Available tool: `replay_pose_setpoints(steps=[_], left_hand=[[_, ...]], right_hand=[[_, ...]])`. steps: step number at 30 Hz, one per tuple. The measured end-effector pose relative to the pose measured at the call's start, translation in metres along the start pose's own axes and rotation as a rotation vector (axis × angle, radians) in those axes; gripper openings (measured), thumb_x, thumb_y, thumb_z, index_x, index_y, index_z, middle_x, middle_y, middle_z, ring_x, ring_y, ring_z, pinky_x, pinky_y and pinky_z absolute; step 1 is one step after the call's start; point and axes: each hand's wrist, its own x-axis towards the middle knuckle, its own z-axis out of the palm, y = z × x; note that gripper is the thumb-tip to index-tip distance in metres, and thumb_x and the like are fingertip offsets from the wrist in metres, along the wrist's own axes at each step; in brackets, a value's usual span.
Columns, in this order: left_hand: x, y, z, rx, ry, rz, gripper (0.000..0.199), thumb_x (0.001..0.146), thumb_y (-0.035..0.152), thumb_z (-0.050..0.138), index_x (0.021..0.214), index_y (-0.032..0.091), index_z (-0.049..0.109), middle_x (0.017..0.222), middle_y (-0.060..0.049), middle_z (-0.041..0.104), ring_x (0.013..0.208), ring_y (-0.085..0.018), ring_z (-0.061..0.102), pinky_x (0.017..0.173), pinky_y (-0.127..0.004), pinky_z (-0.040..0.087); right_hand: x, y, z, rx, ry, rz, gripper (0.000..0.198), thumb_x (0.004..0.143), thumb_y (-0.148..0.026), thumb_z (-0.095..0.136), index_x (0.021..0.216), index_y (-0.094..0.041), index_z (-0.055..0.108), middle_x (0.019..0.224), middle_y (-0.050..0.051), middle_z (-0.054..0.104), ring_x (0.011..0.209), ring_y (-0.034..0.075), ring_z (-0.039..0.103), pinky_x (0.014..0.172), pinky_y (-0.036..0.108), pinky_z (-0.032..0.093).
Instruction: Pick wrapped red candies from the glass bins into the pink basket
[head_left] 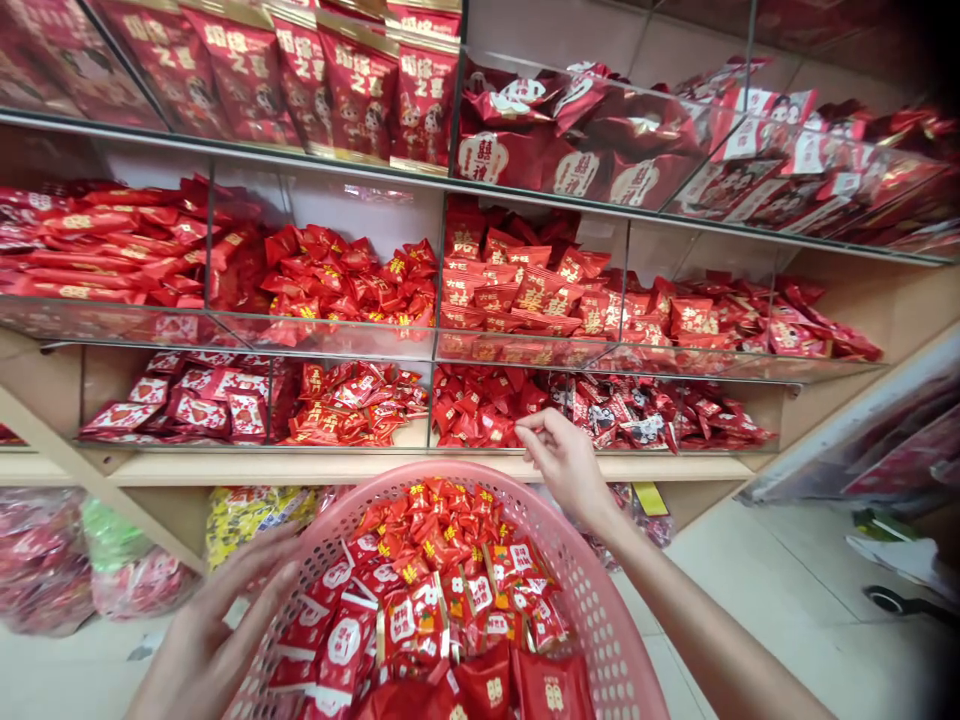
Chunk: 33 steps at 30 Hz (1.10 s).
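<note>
A pink perforated plastic basket holds piles of small red-wrapped candies, white-labelled red packets and larger red packets. At the basket's left side is my left hand, slightly blurred. Its fingers are stretched out and apart beside the rim; whether they touch it I cannot tell. My right hand reaches over the far rim to the lowest shelf. Thumb and forefinger are pinched at a small red candy at the front of a compartment of red-wrapped candies.
Glass-fronted shelves divide many kinds of red packets into compartments. A wooden ledge runs below the lowest shelf. Under it lie clear bags of sweets and a yellow bag. At right, a dark-handled object lies on the tiled floor.
</note>
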Motion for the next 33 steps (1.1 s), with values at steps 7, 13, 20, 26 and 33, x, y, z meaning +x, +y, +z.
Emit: replay_pose_setpoints(steps=[7, 13, 20, 26, 33], left_hand=[[0.011, 0.081, 0.012, -0.087, -0.22, 0.144, 0.033, 0.082, 0.037, 0.06, 0.113, 0.027, 0.066, 0.115, -0.006, 0.068, 0.108, -0.023, 0.063, 0.093, -0.037, 0.051], [0.002, 0.087, 0.019, -0.15, -0.306, 0.16, 0.016, 0.083, 0.033, 0.06, 0.092, 0.027, 0.071, 0.091, -0.002, 0.073, 0.085, -0.018, 0.069, 0.076, -0.027, 0.056], [-0.001, 0.086, 0.016, -0.188, -0.34, 0.156, 0.014, 0.087, 0.031, 0.055, 0.09, 0.025, 0.069, 0.087, 0.001, 0.072, 0.083, -0.014, 0.068, 0.076, -0.021, 0.053], [0.0, 0.089, 0.016, -0.19, -0.343, 0.172, 0.01, 0.087, 0.028, 0.056, 0.088, 0.026, 0.066, 0.086, 0.003, 0.071, 0.081, -0.01, 0.067, 0.074, -0.017, 0.05], [-0.007, 0.088, 0.01, -0.257, -0.353, 0.106, 0.01, 0.088, 0.024, 0.053, 0.083, 0.024, 0.062, 0.08, 0.005, 0.067, 0.075, -0.009, 0.064, 0.069, -0.016, 0.048]], right_hand=[[-0.074, -0.064, 0.021, 0.137, -0.341, -0.087, 0.017, 0.094, -0.028, 0.045, 0.086, -0.022, 0.058, 0.082, 0.002, 0.059, 0.074, 0.015, 0.056, 0.068, 0.026, 0.043], [-0.087, -0.072, 0.028, 0.181, -0.381, -0.077, 0.014, 0.094, -0.026, 0.045, 0.088, -0.023, 0.057, 0.082, 0.0, 0.057, 0.072, 0.013, 0.055, 0.066, 0.025, 0.043], [-0.093, -0.072, 0.032, 0.222, -0.383, -0.086, 0.014, 0.093, -0.026, 0.046, 0.086, -0.022, 0.058, 0.081, 0.001, 0.057, 0.072, 0.013, 0.055, 0.067, 0.025, 0.043], [-0.097, -0.068, 0.03, 0.234, -0.371, -0.061, 0.012, 0.093, -0.025, 0.048, 0.086, -0.022, 0.058, 0.081, 0.001, 0.057, 0.072, 0.013, 0.054, 0.067, 0.025, 0.041], [-0.098, -0.07, 0.025, 0.347, -0.34, 0.036, 0.014, 0.092, -0.028, 0.05, 0.081, -0.022, 0.057, 0.077, 0.001, 0.058, 0.071, 0.013, 0.055, 0.067, 0.025, 0.042]])
